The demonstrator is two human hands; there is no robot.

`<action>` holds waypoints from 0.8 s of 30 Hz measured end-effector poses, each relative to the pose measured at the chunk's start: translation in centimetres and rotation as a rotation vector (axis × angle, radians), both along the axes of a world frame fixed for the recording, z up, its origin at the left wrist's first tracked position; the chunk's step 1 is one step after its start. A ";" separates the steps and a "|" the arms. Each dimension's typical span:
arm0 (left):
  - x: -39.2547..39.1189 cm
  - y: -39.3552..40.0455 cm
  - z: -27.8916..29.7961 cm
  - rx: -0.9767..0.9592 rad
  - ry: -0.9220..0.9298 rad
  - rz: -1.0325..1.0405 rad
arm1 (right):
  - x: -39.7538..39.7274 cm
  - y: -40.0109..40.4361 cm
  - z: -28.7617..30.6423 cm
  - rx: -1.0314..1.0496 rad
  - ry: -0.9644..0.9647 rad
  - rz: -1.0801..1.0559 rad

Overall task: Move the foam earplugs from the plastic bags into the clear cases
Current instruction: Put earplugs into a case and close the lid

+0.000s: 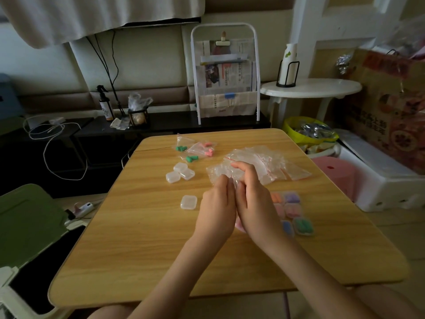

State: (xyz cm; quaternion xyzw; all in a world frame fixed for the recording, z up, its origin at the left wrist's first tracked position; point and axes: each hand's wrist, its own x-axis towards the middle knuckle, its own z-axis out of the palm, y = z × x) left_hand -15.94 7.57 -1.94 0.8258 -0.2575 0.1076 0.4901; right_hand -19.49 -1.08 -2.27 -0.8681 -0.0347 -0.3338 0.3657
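Pinching one plastic bag (220, 172) between them, both hands' fingers (239, 168) curl together.

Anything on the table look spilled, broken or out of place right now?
Nothing stands out. Both hands, left hand and right hand, pinch a plastic bag over the wooden table. Empty bags lie heaped behind, empty clear cases sit together, filled cases sit grouped at right.

A lived-in home room. A padded sofa back (142, 72), a newspaper rack (226, 74) and a plastic stool (333, 173) surround the low wooden surface (161, 238).
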 end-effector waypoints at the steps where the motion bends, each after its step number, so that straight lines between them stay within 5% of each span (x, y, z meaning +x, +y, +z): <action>1: 0.0 0.0 -0.1 0.047 -0.050 0.017 | -0.1 0.0 0.0 -0.014 0.001 -0.008; 24: 0.1 0.1 0.2 0.650 -0.359 0.193 | 0.8 1.4 -1.2 -0.465 -0.019 -0.367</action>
